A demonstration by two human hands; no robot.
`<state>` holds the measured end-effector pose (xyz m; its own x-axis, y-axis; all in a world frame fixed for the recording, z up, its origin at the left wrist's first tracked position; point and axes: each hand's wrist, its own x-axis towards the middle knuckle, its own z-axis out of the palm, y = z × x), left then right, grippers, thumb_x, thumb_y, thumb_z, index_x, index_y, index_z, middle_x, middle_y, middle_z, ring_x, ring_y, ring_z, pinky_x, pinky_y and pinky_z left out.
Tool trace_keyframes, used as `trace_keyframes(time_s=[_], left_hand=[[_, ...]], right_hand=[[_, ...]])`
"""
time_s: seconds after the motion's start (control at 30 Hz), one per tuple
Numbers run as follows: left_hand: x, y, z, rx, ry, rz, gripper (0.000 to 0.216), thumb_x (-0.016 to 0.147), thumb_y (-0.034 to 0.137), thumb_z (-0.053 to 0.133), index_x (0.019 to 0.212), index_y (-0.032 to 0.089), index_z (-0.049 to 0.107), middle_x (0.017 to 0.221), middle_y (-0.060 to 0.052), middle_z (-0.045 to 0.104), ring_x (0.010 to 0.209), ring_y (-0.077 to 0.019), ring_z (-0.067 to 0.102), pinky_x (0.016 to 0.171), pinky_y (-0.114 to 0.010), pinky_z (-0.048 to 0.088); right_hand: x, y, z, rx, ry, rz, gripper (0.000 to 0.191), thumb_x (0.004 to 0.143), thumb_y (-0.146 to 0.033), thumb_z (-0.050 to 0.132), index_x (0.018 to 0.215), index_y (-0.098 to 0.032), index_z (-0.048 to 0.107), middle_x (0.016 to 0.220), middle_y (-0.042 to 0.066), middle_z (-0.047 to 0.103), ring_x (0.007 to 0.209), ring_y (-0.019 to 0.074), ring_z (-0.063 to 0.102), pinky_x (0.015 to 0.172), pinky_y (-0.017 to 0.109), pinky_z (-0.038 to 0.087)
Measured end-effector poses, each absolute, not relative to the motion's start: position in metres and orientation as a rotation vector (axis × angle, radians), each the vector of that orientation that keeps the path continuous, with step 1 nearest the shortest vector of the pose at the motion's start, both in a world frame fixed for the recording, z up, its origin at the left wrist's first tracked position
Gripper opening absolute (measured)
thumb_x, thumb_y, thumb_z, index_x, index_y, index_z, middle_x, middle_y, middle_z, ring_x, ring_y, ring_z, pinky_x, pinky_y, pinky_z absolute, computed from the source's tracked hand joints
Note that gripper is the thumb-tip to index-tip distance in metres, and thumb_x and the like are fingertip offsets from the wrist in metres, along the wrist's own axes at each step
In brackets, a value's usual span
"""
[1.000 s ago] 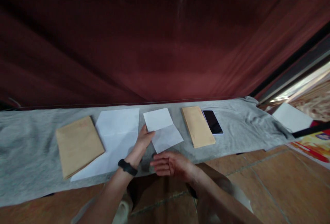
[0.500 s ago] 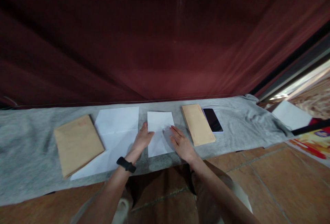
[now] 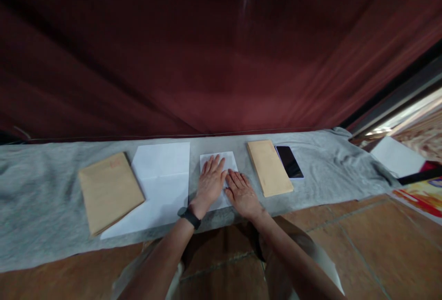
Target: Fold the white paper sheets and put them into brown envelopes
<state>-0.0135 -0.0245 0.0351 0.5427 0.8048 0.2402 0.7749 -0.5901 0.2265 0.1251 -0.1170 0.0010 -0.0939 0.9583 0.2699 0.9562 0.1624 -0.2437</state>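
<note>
Lying flat beneath both hands, on the grey cloth (image 3: 324, 166): a small white paper (image 3: 231, 160), partly covered, with its far edge visible beyond the fingers and a strip of its near edge on the hands' near side. With the left hand (image 3: 210, 182), spread palm down across the middle of the paper, fingers long and slightly parted, gripping nothing. With the right hand (image 3: 243, 194), likewise palm down and unclenched, fingers laid over the paper's right side, slanting toward the left hand, gripping nothing. Very near each other at thumb and fingertips; impossible to tell whether touching. Around the left wrist, a dark watch (image 3: 189, 217).

Just left of the hands, a large sheet (image 3: 165, 185), white, creased across. Farther left, overlapping the sheet's left side, wide envelopes (image 3: 112, 194), brown, with a faint red mark near the far corner. To the right of the hands, apart from the paper, narrow envelopes (image 3: 271, 168), also brown, lying aslant. Right beside these, on the side away from the hands, a phone (image 3: 289, 161), dark screen up. Beyond the hands, dark red fabric (image 3: 221, 83); below on the near side, tiled floor (image 3: 345, 240).
</note>
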Motion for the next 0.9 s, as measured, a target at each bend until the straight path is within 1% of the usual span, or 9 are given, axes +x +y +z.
trace_keyframes(time_s=[0.1, 0.17, 0.27, 0.37, 0.57, 0.67, 0.73, 0.83, 0.9], left_hand=[[-0.004, -0.018, 0.022, 2.693, 1.228, 0.414, 0.051, 0.103, 0.039, 0.033, 0.148, 0.021, 0.048, 0.159, -0.007, 0.044, 0.151, -0.0269, 0.032, 0.124, -0.05, 0.023], [-0.003, -0.013, 0.016, 2.685, 1.209, 0.395, 0.051, 0.103, 0.042, 0.033, 0.148, 0.023, 0.048, 0.159, -0.006, 0.044, 0.151, -0.026, 0.03, 0.125, -0.05, 0.019], [-0.007, -0.004, 0.012, 2.663, 1.216, 0.438, 0.052, 0.103, 0.041, 0.034, 0.15, 0.026, 0.046, 0.16, -0.004, 0.041, 0.153, -0.0234, 0.028, 0.126, -0.047, 0.016], [-0.015, 0.008, 0.009, 2.624, 1.324, 0.46, 0.054, 0.102, 0.039, 0.032, 0.152, 0.022, 0.045, 0.16, -0.007, 0.04, 0.153, -0.0244, 0.028, 0.126, -0.048, 0.016], [-0.023, 0.017, 0.016, 2.521, 1.6, 0.441, 0.059, 0.101, 0.036, 0.031, 0.153, 0.009, 0.041, 0.161, -0.015, 0.037, 0.153, -0.0287, 0.027, 0.125, -0.049, 0.018], [-0.015, -0.004, 0.02, 2.543, 1.681, 0.478, 0.06, 0.1, 0.033, 0.033, 0.152, 0.005, 0.039, 0.163, -0.018, 0.03, 0.154, -0.0316, 0.022, 0.126, -0.052, 0.014], [-0.01, -0.023, 0.019, 2.599, 1.568, 0.482, 0.058, 0.1, 0.031, 0.033, 0.153, 0.008, 0.039, 0.164, -0.015, 0.031, 0.155, -0.0301, 0.02, 0.126, -0.052, 0.014], [-0.009, -0.045, 0.014, 2.631, 1.43, 0.451, 0.057, 0.101, 0.033, 0.031, 0.153, 0.01, 0.04, 0.162, -0.014, 0.034, 0.154, -0.0296, 0.023, 0.125, -0.052, 0.019], [-0.014, -0.05, 0.012, 2.642, 1.393, 0.437, 0.058, 0.101, 0.037, 0.033, 0.152, 0.011, 0.042, 0.161, -0.015, 0.035, 0.153, -0.0309, 0.026, 0.125, -0.053, 0.021]], right_hand=[[0.123, -0.118, 0.0, -1.844, -2.066, 0.044, 0.051, 0.104, -0.034, 0.044, 0.15, -0.012, 0.046, 0.154, 0.015, 0.047, 0.148, 0.0275, 0.037, 0.123, 0.049, 0.027], [0.122, -0.119, 0.0, -1.869, -2.047, 0.07, 0.052, 0.104, -0.035, 0.044, 0.15, -0.012, 0.046, 0.156, 0.015, 0.044, 0.15, 0.0286, 0.032, 0.123, 0.05, 0.026], [0.122, -0.119, 0.001, -1.896, -2.026, 0.092, 0.052, 0.104, -0.036, 0.045, 0.152, -0.016, 0.044, 0.161, 0.014, 0.036, 0.151, 0.0295, 0.029, 0.123, 0.051, 0.025], [0.122, -0.119, 0.0, -1.902, -2.017, 0.097, 0.053, 0.104, -0.037, 0.046, 0.154, -0.02, 0.042, 0.163, 0.012, 0.032, 0.151, 0.0291, 0.029, 0.122, 0.05, 0.025], [0.121, -0.12, 0.001, -1.904, -2.003, 0.124, 0.054, 0.104, -0.04, 0.045, 0.154, -0.021, 0.041, 0.164, 0.012, 0.03, 0.151, 0.0293, 0.031, 0.123, 0.049, 0.025], [0.123, -0.119, 0.005, -1.906, -1.993, 0.158, 0.051, 0.104, -0.039, 0.045, 0.152, -0.021, 0.045, 0.162, 0.011, 0.035, 0.149, 0.0291, 0.033, 0.122, 0.049, 0.025], [0.126, -0.116, 0.008, -1.899, -1.982, 0.202, 0.047, 0.104, -0.035, 0.045, 0.149, -0.021, 0.049, 0.16, 0.01, 0.04, 0.147, 0.028, 0.037, 0.121, 0.048, 0.028], [0.136, -0.107, 0.011, -1.865, -1.956, 0.271, 0.045, 0.1, -0.022, 0.047, 0.144, -0.022, 0.054, 0.154, 0.008, 0.049, 0.141, 0.0253, 0.046, 0.118, 0.046, 0.035], [0.143, -0.099, 0.012, -1.845, -1.907, 0.298, 0.049, 0.095, -0.011, 0.045, 0.141, -0.022, 0.058, 0.149, 0.007, 0.055, 0.137, 0.0229, 0.051, 0.115, 0.043, 0.039]])
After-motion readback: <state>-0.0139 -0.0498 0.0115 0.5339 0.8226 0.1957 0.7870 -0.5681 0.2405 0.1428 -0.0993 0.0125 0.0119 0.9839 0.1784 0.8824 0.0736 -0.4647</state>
